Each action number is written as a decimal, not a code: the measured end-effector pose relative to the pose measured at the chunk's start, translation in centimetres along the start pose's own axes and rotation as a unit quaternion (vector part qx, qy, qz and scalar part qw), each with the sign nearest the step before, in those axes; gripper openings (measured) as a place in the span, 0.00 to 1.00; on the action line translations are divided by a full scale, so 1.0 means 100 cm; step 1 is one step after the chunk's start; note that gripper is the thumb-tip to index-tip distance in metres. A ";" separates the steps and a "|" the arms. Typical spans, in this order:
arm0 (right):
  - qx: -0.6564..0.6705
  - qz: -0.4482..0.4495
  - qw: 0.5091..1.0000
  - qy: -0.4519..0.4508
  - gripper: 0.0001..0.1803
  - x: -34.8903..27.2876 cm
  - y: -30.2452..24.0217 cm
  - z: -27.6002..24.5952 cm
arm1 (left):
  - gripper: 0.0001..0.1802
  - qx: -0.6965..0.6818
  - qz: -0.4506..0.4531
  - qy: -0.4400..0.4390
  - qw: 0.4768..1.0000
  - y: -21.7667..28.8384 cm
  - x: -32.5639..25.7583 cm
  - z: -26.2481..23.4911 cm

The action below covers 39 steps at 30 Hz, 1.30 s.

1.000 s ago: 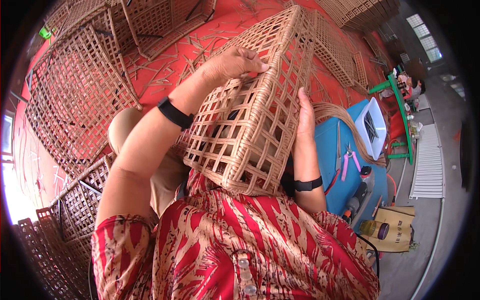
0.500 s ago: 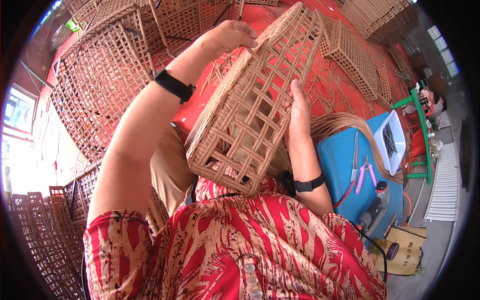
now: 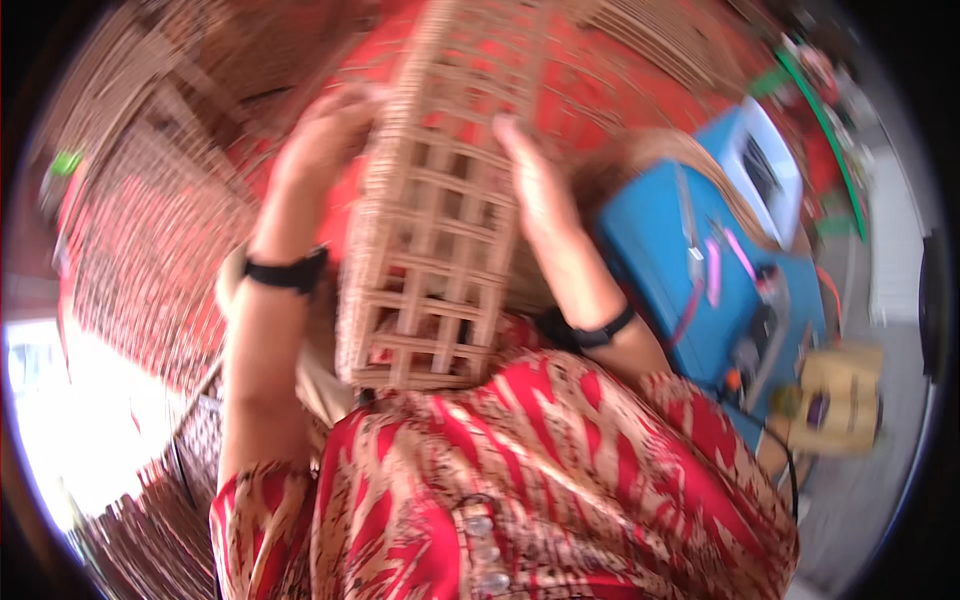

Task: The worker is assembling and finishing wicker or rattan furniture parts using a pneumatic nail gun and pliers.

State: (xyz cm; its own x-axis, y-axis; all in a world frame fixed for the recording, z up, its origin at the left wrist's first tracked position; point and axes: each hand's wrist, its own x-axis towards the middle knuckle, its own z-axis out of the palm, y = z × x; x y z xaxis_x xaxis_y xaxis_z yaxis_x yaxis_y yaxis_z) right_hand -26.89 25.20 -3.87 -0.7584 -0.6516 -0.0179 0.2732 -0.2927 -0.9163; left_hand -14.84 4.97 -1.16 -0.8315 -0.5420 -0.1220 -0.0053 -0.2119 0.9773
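A long brown woven basket [image 3: 366,270] with open lattice sides stands lengthwise before me, its near end against my patterned red shirt. My left hand [image 3: 340,120] is at its left side, by the thick woven edge; motion smears the fingers. Along the right edge lies my right hand [image 3: 535,185], thumb up against the lattice and the other fingers mostly hidden, holding the basket. Each wrist has a black strap.
At right, a blue surface [image 3: 640,215] holds pink-handled snips [image 3: 713,270], a long blade and a power tool [image 3: 765,340]. A white bin [image 3: 785,190] and a cane coil [image 3: 690,150] are beside it. Woven pieces [image 3: 150,270] stand at left on red flooring.
The view has turned and blurred. In the picture, the basket has shifted left and swung from a rightward slant to nearly upright. My left hand now appears lower and farther left.
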 end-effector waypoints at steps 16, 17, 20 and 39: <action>-0.766 0.068 0.568 0.293 0.28 -0.106 -0.189 -0.252 | 0.09 -0.083 0.026 -0.007 0.996 -0.021 0.023 -0.018; -0.812 0.142 0.486 0.290 0.30 -0.113 -0.195 -0.275 | 0.10 -0.090 0.017 -0.026 0.995 -0.021 0.022 -0.026; -0.809 0.313 0.442 0.227 0.36 -0.120 -0.209 -0.295 | 0.12 -0.045 0.010 -0.071 0.996 -0.026 0.020 -0.039; -0.495 -0.078 0.819 0.279 0.25 -0.169 -0.258 -0.163 | 0.17 -0.027 0.028 -0.090 0.995 -0.012 0.011 -0.002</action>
State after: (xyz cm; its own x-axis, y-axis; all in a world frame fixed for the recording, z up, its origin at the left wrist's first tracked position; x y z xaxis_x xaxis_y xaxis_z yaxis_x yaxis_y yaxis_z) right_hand -30.76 55.20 13.50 -0.9663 -0.1576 0.2035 -0.2570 0.5482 -0.7959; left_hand -15.61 4.49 -2.49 -0.9156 -0.4010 -0.0296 0.0701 -0.2315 0.9703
